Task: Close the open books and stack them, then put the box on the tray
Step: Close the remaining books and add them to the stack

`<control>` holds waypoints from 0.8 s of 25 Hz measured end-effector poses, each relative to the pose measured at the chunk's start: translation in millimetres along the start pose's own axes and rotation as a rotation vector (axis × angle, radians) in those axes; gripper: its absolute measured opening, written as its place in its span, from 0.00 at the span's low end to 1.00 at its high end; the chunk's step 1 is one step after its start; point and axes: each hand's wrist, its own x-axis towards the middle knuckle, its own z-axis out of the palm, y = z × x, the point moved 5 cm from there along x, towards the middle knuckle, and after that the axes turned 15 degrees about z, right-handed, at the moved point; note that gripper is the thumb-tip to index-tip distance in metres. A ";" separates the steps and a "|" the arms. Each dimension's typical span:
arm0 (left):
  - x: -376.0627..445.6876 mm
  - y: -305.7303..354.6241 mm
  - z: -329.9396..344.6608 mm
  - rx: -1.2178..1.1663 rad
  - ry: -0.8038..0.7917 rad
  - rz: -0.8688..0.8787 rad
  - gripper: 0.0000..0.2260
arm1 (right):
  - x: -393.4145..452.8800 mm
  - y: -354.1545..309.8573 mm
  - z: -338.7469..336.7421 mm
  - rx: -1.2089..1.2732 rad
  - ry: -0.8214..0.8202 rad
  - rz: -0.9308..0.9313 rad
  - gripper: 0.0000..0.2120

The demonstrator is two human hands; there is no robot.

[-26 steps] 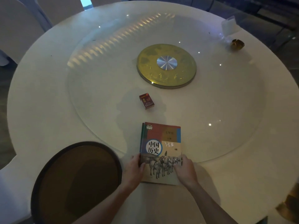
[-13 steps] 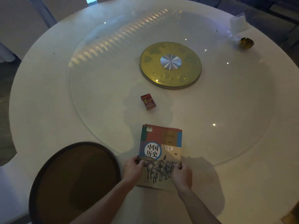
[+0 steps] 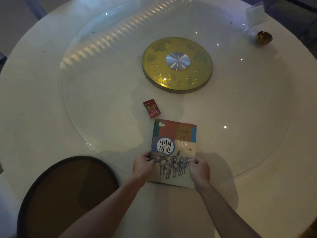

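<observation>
A closed stack of books (image 3: 175, 146), topped by a history book with horses on its cover, lies at the near edge of the glass turntable. My left hand (image 3: 143, 166) grips the stack's lower left edge. My right hand (image 3: 199, 170) grips its lower right edge. A small red box (image 3: 152, 108) lies flat on the glass just beyond the books' far left corner, touching nothing. The round brown tray (image 3: 51, 170) with a dark rim sits at the near left, with nothing on it.
The round white table carries a large glass turntable (image 3: 103, 83) with a gold disc (image 3: 177, 64) at its centre. A small gold bowl (image 3: 263, 38) and a white card stand (image 3: 254, 12) are at the far right. Chairs show beyond the far left edge.
The book stack has shifted slightly nearer the red box and sits a little more tilted. Both hands keep hold of its lower edges.
</observation>
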 end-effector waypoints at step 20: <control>56.3 22.1 5.3 0.073 -0.084 0.073 0.18 | 46.9 -53.5 -2.8 -0.238 -0.061 -0.215 0.15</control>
